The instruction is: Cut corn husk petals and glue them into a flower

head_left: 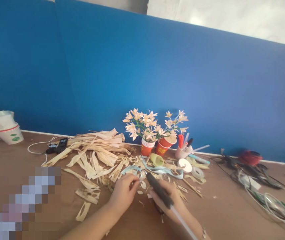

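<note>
My right hand (pixel 176 199) is wrapped round a dark glue gun (pixel 159 190), with a long translucent glue stick (pixel 182 222) running out of its rear. The gun's nose points away from me, toward the fingertips of my left hand (pixel 123 192). Those fingers are pinched together, and whatever they hold is too small and blurred to make out. Just beyond both hands lie a light blue ribbon-like strip (pixel 166 171) and small pale petal-shaped pieces (pixel 143 185). A yellowish-green cup (pixel 156 160) rests on its side behind them.
Dried corn husks (pixel 102 150) are heaped at the left. Pale husk flowers (pixel 146 121) stand in red paper cups (pixel 147 147) by the blue partition (pixel 142 73). Tangled cables (pixel 252 180) spread at the right. A white cup (pixel 9 133) stands far left.
</note>
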